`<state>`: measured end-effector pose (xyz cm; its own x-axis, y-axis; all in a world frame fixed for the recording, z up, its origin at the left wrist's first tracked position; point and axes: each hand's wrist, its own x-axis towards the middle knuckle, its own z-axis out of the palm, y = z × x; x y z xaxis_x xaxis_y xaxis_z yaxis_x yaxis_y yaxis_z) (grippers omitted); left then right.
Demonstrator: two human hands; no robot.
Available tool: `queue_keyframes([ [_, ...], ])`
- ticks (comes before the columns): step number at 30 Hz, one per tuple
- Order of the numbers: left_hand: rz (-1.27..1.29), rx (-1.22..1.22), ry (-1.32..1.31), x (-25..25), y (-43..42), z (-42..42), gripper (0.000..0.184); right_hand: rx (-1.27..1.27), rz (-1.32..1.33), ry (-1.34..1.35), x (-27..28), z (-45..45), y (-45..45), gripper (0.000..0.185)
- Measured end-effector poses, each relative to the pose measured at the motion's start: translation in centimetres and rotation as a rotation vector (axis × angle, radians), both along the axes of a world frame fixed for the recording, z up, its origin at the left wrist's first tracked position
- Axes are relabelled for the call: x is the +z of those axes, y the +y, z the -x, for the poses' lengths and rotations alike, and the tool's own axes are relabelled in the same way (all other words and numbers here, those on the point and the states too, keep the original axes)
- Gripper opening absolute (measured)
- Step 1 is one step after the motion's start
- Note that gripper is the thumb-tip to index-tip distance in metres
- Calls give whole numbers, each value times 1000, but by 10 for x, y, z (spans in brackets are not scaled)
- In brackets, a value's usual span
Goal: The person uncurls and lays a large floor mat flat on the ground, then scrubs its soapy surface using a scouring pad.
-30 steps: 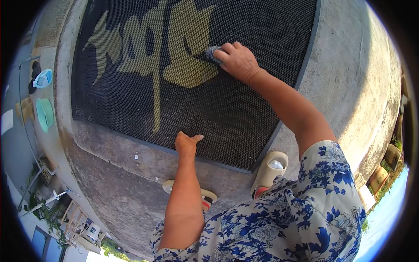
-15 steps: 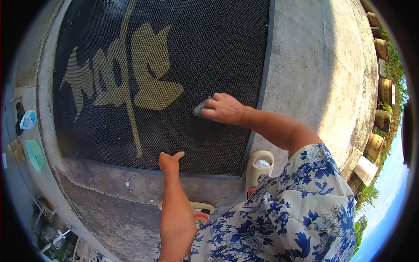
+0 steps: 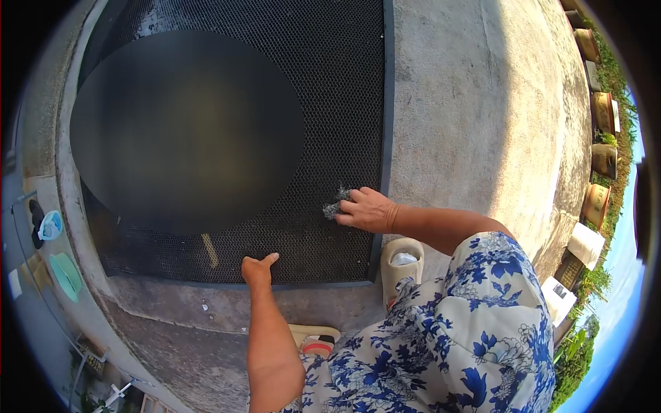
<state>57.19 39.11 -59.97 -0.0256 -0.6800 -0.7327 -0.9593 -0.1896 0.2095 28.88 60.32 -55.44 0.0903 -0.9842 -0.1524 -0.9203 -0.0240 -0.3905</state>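
A large black mesh mat (image 3: 337, 103) with a dark raised border lies on the concrete. A blurred oval covers much of its left part, and only a short yellowish stroke (image 3: 210, 250) shows below it. My right hand (image 3: 367, 210) has its fingers closed around a grey, curly scouring pad (image 3: 337, 205), which touches the mat near its lower right corner. At the mat's near edge rests my left hand (image 3: 259, 268), thumb stretched out to the right, the other fingers bent down and partly hidden; nothing shows in it.
Concrete (image 3: 454, 124) surrounds the mat. My sandals (image 3: 401, 267) are just beyond its near edge. At the left are a blue basin (image 3: 51, 226) and a green basin (image 3: 65, 277). Plant pots (image 3: 596, 205) line the far right.
My right hand has moved with the scouring pad down toward the mat's near right corner. My left hand stays at the near edge. The view has shifted, and a blurred oval now covers the yellow design.
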Motion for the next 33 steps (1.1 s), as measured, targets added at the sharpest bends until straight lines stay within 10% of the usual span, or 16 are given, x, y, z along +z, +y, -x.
queue_keyframes([
  [8,-30,59,-14,7,-2,12,47,-1167,22,350,-15,190,-70,35],
  [11,-36,43,-51,10,-2,7,47,-1180,98,250,-15,141,-65,34],
  [16,-53,84,-10,10,-3,11,47,-290,-101,-18,5,-25,32,32],
  [26,-49,56,-30,15,-2,14,46,-1121,87,251,-16,117,-37,37],
  [33,-53,1,-48,12,-3,14,47,-512,-139,24,4,-12,30,43],
])
